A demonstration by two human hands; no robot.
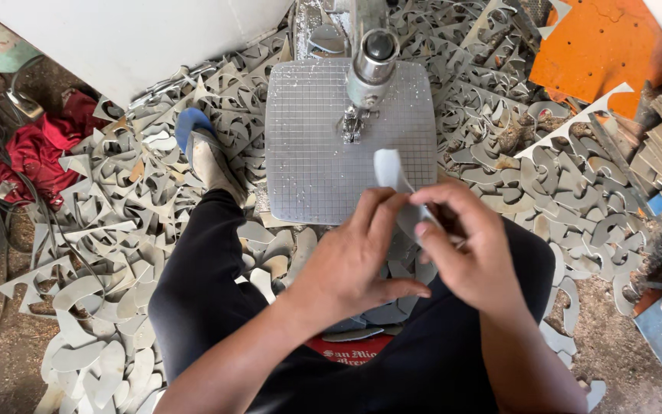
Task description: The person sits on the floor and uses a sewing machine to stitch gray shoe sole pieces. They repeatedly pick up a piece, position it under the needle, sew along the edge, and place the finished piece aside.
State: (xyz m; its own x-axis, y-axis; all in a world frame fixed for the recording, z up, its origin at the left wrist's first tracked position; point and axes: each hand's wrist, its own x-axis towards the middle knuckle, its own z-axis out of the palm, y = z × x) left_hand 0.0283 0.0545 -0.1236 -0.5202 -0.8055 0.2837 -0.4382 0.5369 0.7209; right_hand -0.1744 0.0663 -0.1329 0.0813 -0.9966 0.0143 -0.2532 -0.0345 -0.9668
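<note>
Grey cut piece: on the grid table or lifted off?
Lifted: both the left hand and right hand pinch the grey piece above the grid table.

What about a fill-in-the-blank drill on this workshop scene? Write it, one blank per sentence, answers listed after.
1. Both hands, the left hand and the right hand, hold a pale grey cut-out piece in front of the ____ machine table.
2. The floor around the table is littered with grey ____.
3. The foot beside the table wears a ____ sandal.
4. A ____ cloth lies on the floor at the left.

Missing words: gridded; offcuts; blue; red
</note>
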